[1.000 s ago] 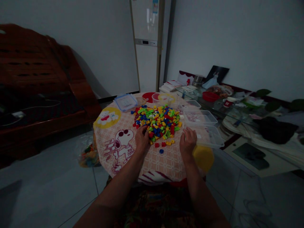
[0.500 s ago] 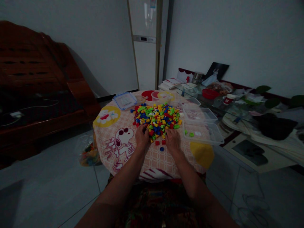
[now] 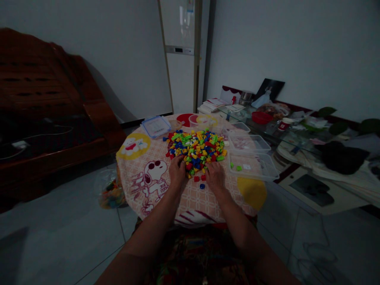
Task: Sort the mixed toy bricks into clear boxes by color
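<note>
A heap of small toy building bricks [image 3: 194,148] in red, yellow, green and blue lies on a round, cloth-covered table [image 3: 190,204]. At the heap's near left edge, my left hand [image 3: 177,169] has its bent fingers against the bricks, thumb and fingers apart. My right hand [image 3: 215,174] is at the near right edge with its fingers curled together; anything between the fingertips is too dark and small to name. Between the hands, in front of the heap, are two red bricks [image 3: 196,179] and a round blue piece [image 3: 202,186].
To the right stand clear plastic boxes, the nearest box [image 3: 264,168] with a few green bricks inside. A blue-rimmed lid [image 3: 156,126] lies at the back left. A bag of colourful pieces [image 3: 111,194] is on the floor. A cluttered glass-topped stand [image 3: 285,136] runs along the right.
My right hand has shifted slightly left, and the red brick near its thumb lies a little further left. My left hand has hardly moved.
</note>
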Demonstrator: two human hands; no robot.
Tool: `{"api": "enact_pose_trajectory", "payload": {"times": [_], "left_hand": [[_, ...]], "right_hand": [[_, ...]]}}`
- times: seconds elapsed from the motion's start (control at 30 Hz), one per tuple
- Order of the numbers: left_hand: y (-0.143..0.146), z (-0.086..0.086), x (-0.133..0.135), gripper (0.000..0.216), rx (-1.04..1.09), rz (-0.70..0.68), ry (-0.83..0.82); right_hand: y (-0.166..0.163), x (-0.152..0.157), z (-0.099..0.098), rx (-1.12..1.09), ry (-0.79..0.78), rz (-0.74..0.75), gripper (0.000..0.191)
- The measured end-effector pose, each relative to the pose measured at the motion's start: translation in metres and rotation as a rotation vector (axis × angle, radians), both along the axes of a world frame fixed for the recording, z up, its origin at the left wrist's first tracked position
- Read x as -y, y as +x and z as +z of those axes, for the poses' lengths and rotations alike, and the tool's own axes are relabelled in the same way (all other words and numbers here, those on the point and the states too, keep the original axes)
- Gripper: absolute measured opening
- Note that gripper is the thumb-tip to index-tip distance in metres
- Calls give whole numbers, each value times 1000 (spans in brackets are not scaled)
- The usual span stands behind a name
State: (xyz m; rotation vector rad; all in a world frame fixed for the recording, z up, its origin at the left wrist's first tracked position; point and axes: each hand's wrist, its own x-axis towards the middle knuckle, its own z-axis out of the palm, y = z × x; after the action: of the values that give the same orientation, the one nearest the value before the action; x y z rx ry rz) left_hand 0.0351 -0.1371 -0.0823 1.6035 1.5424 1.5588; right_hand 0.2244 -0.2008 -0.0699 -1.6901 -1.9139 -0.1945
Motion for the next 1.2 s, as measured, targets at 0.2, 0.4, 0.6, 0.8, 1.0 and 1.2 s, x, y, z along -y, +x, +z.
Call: {"api": "enact_pose_trajectory", "payload": {"times": [0.2,0.4,0.6,0.8,1.0,1.2], "left_hand": [[3,3,4,29,39,-14,-10],[1,-3,-1,28,36,-25,-6],[0,-7,-4,30,13,-24,-14],[1,-5,-2,27,23,-24,-15],[1,-1,-1,27,22,-27,-21],[1,-2,-1,26,17,-28,-18]], "right_hand": [[1,-1,0,-54,17,-36,24],[5,4,-5,-128,164,-29,28],[21,8,1,-263,440,-68,33],[60,8,21,-345,480,-251,32],[45,10,13,-341,490,-155,35],[10,16,-5,-261,272,-51,34]]}}
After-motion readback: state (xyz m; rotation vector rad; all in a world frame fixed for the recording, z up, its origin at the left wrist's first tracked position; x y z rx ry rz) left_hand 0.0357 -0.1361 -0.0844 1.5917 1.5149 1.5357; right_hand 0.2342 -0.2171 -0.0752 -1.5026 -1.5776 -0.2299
